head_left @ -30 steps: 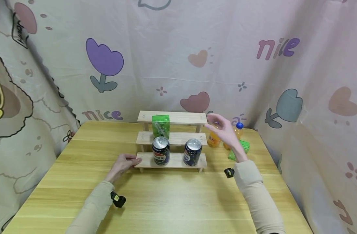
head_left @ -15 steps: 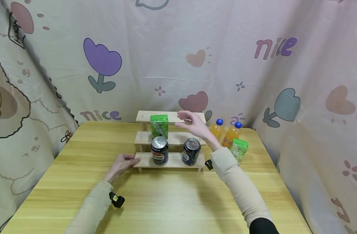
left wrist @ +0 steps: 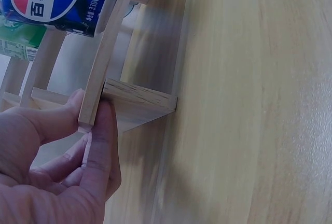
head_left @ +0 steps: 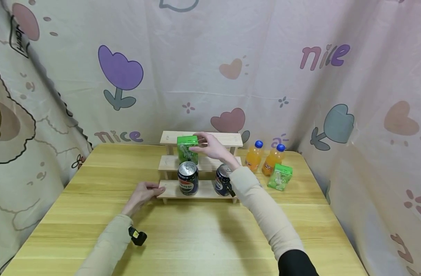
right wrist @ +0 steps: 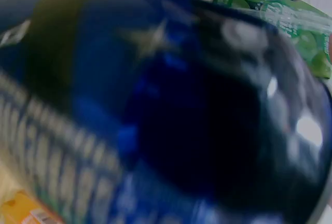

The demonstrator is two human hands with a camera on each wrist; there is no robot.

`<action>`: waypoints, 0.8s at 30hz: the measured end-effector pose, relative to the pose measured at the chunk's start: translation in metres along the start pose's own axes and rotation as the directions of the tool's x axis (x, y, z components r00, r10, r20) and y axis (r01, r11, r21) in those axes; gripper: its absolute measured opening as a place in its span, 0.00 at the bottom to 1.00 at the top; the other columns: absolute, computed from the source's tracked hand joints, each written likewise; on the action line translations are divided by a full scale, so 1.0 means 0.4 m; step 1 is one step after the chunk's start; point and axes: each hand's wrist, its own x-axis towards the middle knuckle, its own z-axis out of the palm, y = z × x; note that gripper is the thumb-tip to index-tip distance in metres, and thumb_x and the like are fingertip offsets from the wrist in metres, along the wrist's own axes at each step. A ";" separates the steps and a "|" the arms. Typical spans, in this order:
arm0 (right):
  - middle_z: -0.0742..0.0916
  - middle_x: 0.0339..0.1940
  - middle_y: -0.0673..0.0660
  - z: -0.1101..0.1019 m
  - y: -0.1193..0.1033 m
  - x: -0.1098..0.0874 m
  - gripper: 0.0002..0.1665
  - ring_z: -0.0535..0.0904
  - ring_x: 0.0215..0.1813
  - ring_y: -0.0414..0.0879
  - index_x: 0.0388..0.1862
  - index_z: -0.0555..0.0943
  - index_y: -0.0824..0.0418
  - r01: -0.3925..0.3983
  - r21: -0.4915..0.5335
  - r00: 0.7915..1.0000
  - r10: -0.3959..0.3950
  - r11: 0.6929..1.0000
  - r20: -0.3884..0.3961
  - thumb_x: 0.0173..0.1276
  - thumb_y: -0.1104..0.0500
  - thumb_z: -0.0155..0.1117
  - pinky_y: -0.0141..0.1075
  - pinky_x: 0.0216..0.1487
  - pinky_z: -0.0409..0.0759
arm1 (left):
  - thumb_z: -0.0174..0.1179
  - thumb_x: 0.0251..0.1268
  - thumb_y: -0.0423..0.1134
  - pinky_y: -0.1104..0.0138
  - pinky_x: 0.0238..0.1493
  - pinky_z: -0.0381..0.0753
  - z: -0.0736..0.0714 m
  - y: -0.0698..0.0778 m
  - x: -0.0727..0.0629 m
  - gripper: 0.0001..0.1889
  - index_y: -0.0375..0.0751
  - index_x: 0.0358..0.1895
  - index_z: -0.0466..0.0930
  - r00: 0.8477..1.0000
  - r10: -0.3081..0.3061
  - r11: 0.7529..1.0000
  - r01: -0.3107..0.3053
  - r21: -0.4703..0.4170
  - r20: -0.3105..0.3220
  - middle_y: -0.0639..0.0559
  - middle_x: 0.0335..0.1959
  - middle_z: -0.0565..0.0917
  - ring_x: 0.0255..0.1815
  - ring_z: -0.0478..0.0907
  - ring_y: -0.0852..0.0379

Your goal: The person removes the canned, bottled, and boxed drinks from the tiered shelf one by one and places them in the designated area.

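My left hand (head_left: 144,196) pinches the left end of the lowest step of a three-tier wooden display shelf (head_left: 200,163); the left wrist view shows thumb above and fingers (left wrist: 101,149) below the board. My right hand (head_left: 213,147) reaches over the middle tier, its thumb and fingers spread around the right edge of a green drink carton (head_left: 187,150) standing there. Two dark blue soda cans stand on the lowest step: the left can (head_left: 188,178) and the right can (head_left: 222,180), the latter partly behind my right wrist. A can (right wrist: 155,105) fills most of the right wrist view.
Right of the shelf, two orange drink bottles with blue caps, a nearer bottle (head_left: 273,160) and a farther bottle (head_left: 254,157), stand on the wooden table (head_left: 196,237). A second green carton (head_left: 280,177) is in front of them. A patterned curtain (head_left: 182,76) hangs behind.
My right hand has moved left from beside the bottles, across the shelf, to the green carton on the middle tier. The left hand keeps its hold on the shelf.
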 end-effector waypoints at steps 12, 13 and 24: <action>0.82 0.61 0.65 0.031 -0.006 0.012 0.25 0.80 0.65 0.60 0.64 0.75 0.65 0.025 0.032 0.997 -0.023 0.999 -0.079 0.72 0.60 0.65 0.44 0.63 0.82 | 0.66 0.68 0.40 0.68 0.44 0.86 0.000 0.000 -0.003 0.31 0.17 0.63 0.69 1.000 -0.002 1.000 0.002 0.000 0.000 0.28 0.53 0.83 0.39 0.82 0.62; 0.82 0.61 0.65 0.032 -0.006 0.011 0.24 0.80 0.65 0.60 0.64 0.75 0.65 0.026 0.028 0.996 -0.023 0.999 -0.085 0.72 0.60 0.65 0.44 0.63 0.82 | 0.66 0.68 0.40 0.67 0.44 0.86 0.000 0.000 -0.003 0.31 0.17 0.63 0.69 1.000 -0.004 1.000 0.004 0.002 0.000 0.28 0.54 0.83 0.39 0.82 0.61; 0.83 0.59 0.64 -0.005 -0.012 -0.044 0.23 0.81 0.63 0.58 0.64 0.76 0.62 0.077 0.029 0.979 -0.070 0.997 -0.189 0.72 0.60 0.66 0.41 0.55 0.84 | 0.66 0.67 0.41 0.64 0.48 0.86 0.001 -0.002 -0.003 0.31 0.19 0.64 0.69 1.000 -0.019 1.000 0.019 -0.008 0.000 0.27 0.56 0.81 0.42 0.83 0.58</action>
